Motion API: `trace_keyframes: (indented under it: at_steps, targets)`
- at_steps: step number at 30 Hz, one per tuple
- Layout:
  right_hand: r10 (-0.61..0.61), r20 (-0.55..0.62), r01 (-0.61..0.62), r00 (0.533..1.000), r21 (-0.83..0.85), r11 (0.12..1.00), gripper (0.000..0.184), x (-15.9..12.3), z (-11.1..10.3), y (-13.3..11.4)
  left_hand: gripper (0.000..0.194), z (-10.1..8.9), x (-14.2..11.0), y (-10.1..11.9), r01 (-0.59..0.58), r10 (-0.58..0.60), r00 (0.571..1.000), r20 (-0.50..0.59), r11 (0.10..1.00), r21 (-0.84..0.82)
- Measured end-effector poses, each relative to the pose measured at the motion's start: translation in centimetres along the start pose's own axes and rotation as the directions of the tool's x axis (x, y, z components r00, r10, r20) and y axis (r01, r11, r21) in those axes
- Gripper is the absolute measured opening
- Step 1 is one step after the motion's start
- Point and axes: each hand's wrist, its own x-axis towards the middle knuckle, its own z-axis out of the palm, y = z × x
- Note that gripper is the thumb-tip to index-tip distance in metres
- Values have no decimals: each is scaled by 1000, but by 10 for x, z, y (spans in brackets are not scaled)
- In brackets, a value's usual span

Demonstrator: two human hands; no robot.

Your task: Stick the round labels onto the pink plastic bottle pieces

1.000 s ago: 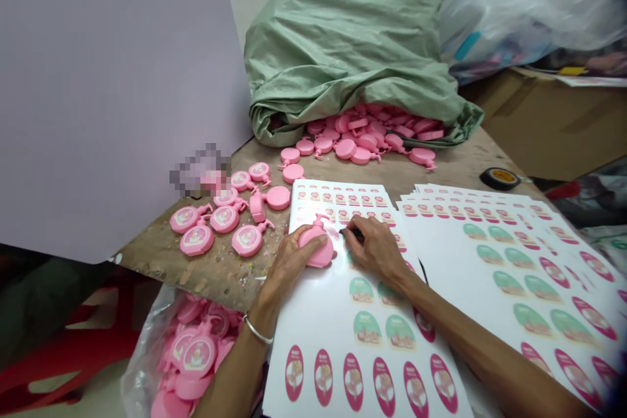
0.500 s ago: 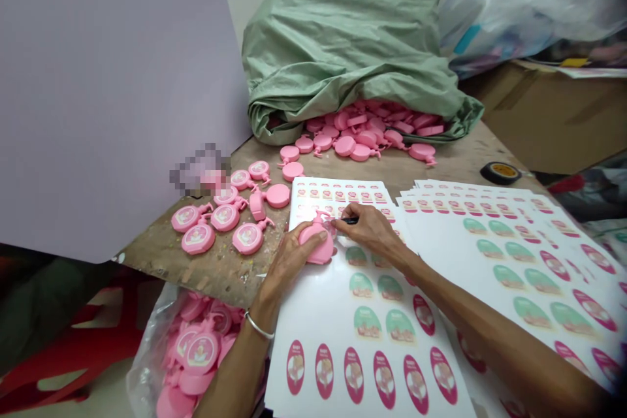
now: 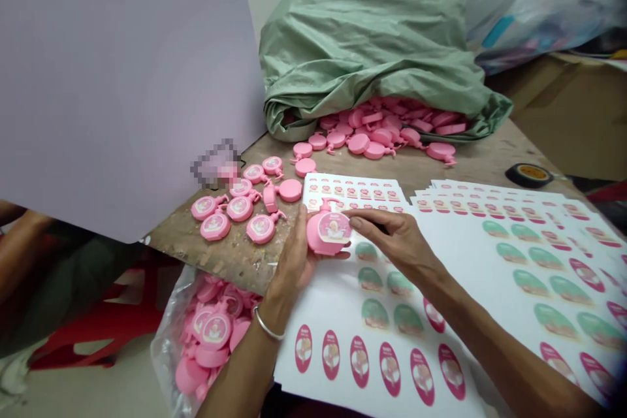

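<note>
Seen from the head camera, 2 bare forearms reach over a white sticker sheet (image 3: pixel 337 287) printed with rows of green and dark pink labels. The left hand (image 3: pixel 294 268), with a silver bangle (image 3: pixel 268 324) at the wrist, is clenched around a pink plastic bottle-shaped piece (image 3: pixel 326 232), fingers curled up its side. The piece is held over the sheet's upper left part; whether it touches the sheet cannot be told. A round label (image 3: pixel 334 226) showing a baby sits on its face. The right hand (image 3: pixel 392 241) comes in from the right of the sheet, its fingertips (image 3: pixel 355 223) touching the piece beside the label; whether it holds anything cannot be told.

Left of the sheet, about 10 loose pink pieces lie on a scarred wooden table (image 3: pixel 220 255). Beyond the sheet, a heap of pink pieces (image 3: pixel 377 137) spills from a green sack (image 3: pixel 372 32). Right of the sheet lies a stack of similar sheets (image 3: pixel 460 241), with a roll of black tape (image 3: pixel 529 175) beyond it. Below and left of the sheet, a clear plastic bag (image 3: pixel 169 339) holds more pink pieces. Farther left stands a lilac board (image 3: pixel 122 91), and another person's arm (image 3: pixel 19 235) shows at the edge.
</note>
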Motion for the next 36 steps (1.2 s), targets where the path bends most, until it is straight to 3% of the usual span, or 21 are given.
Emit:
trace_keyframes:
  at_steps: [8, 36]
  targets:
    - [-26, -13, 26, 1000, -62, 998, 28, -8, 9, 1, 49, 2, -12, -2, 22, -22, 1000, -5, 997, -71]
    - [-41, -102, 35, 994, -59, 998, 26, -9, 12, 1, 51, 7, -13, -1, 11, -11, 1000, -3, 999, -46]
